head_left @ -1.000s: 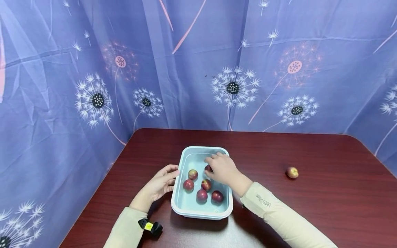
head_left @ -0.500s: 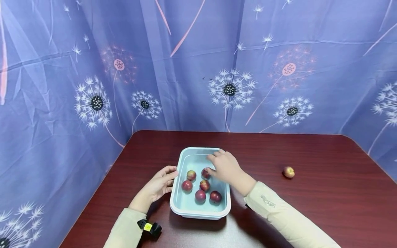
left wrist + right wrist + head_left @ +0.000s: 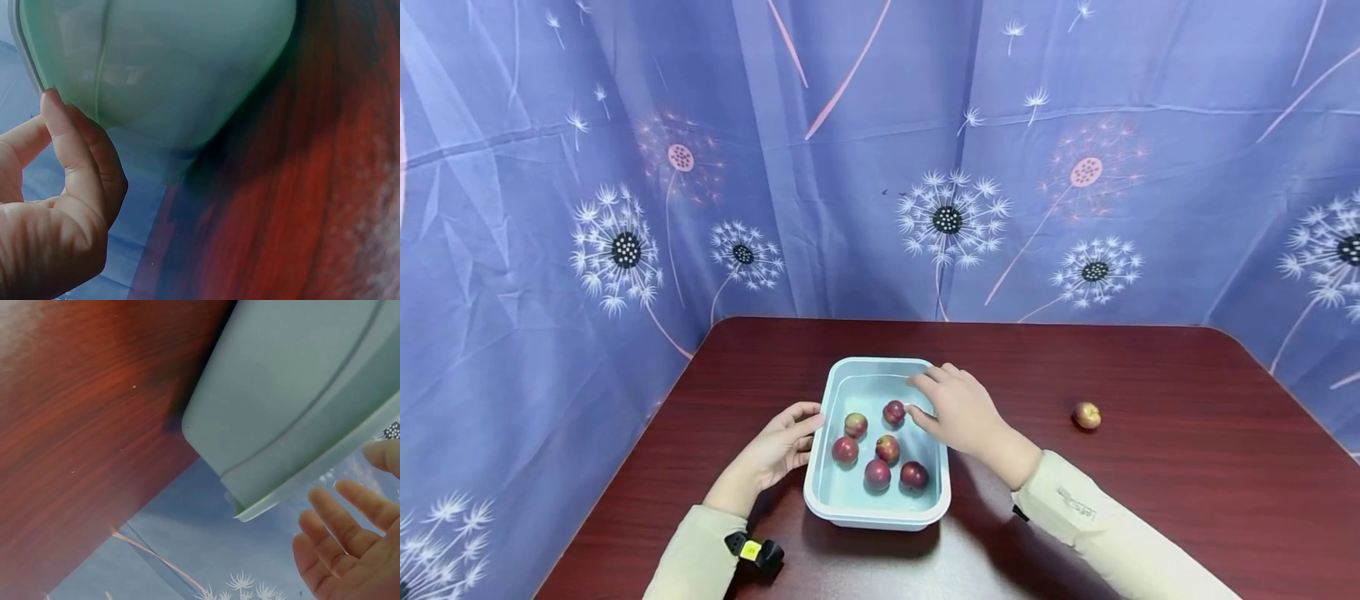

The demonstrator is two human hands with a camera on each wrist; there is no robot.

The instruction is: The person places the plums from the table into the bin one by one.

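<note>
On the dark red tabletop (image 3: 1150, 500), near its middle: a pale blue plastic tub (image 3: 880, 508) with six small reddish plums inside, five clustered toward the near half, one plum (image 3: 893, 412) farther back. Against the tub's left wall, the left hand (image 3: 778, 446), fingers (image 3: 75, 156) loosely curved and touching the rim and side, apparently to steady the container; not clamped round it. Over the tub's far right corner, the right hand (image 3: 958, 408), fingers (image 3: 340, 515) spread apart and relaxed, holding nothing, fingertips just beside that back plum and above the rim. Well apart on the right, a single paler fruit (image 3: 1086, 414), peach-like, lying alone on the bare wood. Behind everything, a blue dandelion-print curtain (image 3: 880, 150). Beige sleeves on both arms.
</note>
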